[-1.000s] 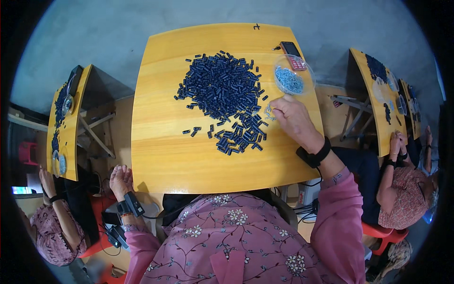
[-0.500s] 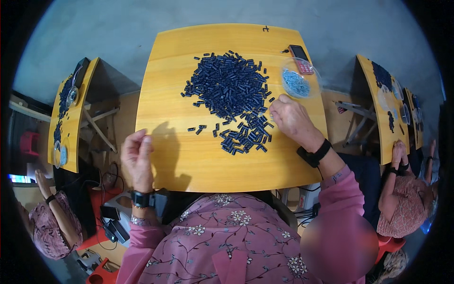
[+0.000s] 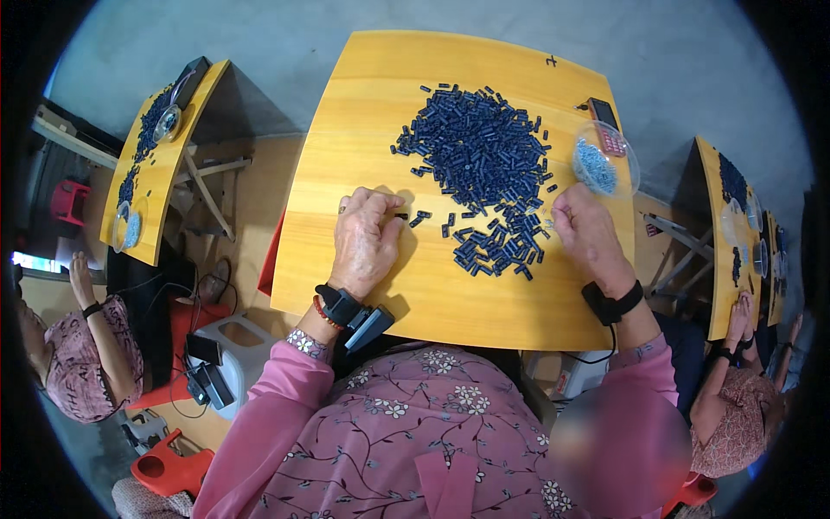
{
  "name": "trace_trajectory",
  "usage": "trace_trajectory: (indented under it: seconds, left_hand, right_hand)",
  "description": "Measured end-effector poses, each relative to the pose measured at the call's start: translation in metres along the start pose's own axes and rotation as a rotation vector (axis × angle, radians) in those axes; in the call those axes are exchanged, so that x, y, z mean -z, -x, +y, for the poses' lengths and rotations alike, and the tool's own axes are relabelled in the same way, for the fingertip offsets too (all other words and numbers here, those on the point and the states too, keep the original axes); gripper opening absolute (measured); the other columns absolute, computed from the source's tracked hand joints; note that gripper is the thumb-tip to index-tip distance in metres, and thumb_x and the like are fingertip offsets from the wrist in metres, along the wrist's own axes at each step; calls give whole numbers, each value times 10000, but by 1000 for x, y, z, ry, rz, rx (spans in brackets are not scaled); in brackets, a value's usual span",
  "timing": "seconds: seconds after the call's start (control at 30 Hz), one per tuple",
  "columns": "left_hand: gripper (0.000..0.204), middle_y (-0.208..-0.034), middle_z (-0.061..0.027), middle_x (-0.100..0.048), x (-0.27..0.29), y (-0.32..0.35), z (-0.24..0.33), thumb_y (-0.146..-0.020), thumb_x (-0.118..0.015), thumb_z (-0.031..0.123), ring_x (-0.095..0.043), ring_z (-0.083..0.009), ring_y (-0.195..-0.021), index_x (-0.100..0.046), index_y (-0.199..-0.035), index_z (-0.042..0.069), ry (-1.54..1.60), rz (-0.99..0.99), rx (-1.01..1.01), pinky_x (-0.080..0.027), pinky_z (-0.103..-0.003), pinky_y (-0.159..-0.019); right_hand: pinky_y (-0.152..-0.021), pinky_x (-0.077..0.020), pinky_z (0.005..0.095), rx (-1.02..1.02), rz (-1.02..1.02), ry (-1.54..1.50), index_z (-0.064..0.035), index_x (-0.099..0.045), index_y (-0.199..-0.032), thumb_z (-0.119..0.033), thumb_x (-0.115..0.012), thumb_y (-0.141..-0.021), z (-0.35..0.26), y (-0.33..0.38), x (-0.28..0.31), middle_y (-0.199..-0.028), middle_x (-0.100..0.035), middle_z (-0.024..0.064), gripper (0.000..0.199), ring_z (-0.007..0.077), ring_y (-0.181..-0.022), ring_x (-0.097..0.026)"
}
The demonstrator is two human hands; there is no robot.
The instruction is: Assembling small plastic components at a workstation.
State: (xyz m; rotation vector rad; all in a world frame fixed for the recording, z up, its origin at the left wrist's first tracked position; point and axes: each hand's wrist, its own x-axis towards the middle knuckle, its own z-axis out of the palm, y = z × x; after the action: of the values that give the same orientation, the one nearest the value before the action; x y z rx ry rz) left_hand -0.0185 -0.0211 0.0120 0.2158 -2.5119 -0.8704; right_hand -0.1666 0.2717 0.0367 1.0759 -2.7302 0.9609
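Note:
A big heap of short black plastic pieces (image 3: pixel 475 147) lies on the wooden table, with a smaller loose cluster (image 3: pixel 501 246) at its near side. My left hand (image 3: pixel 367 246) is palm down left of the cluster. Its thumb and forefinger are apart around the end of one small black piece (image 3: pixel 402 215). At the heap's right edge, my right hand (image 3: pixel 592 238) has its fingers curled into a pinch; whatever they hold is hidden. Tiny shiny bits (image 3: pixel 547 223) lie by its fingertips. Beyond it stands a clear plastic bowl (image 3: pixel 629 177) with small light-blue pieces inside.
A red-and-black phone-like device (image 3: pixel 603 121) lies partly behind the bowl. A small dark mark (image 3: pixel 552 60) shows near the table's far edge. Other tables (image 3: pixel 203 104) with similar pieces stand at both sides, with people seated there. A grey stool (image 3: pixel 251 346) is at my left.
My left hand has come forward and right, from the table's left edge to the stray black pieces. My right hand stays pinched beside the heap. The whole view has shifted and tilted.

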Motion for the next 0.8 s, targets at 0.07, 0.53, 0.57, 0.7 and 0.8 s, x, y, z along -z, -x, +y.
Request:
trace_trajectory:
  seconds: [0.07,0.53,0.57,0.7,0.8]
  left_hand:
    - [184,-869,-117,-594,0,0,1,-754,-665,-44,-553,-301,-838,-651,-923,27,-13,-20,-7,-454,-381,-778]
    - [114,-866,-86,-625,-3,5,-15,-816,-667,-32,-566,-225,-731,-634,-903,33,302,51,157,-475,-325,-712]
    - [97,-879,-48,-623,-4,6,-17,-855,-654,-21,-568,-155,-767,-630,-938,22,399,61,152,-473,-280,-740]
    - [92,-946,-1,-630,-5,8,-28,-910,-614,-17,-570,-79,-848,-619,-998,10,670,32,162,-468,-225,-796]
    - [90,-936,-21,-625,-1,8,-20,-907,-620,-5,-562,-82,-862,-610,-994,15,904,73,221,-465,-226,-791]
  right_hand:
    - [-655,-459,460,12,9,23,-34,-514,-861,-16,-597,-836,1,-1,-2,-820,-553,191,89,409,-757,-570]
    - [-696,-493,387,-54,31,-115,20,-564,-951,33,-606,-844,-5,-2,-4,-826,-596,188,116,364,-769,-613]
    - [-696,-493,387,-53,32,-113,20,-564,-951,33,-606,-844,-4,-1,-4,-826,-596,188,116,364,-769,-613]
    - [-704,-488,362,-59,38,-140,20,-595,-941,40,-604,-848,-4,2,-3,-823,-597,172,95,331,-768,-610]
    - [-700,-489,347,-27,82,-114,23,-611,-937,40,-604,-853,1,4,-4,-814,-603,163,86,302,-763,-615]
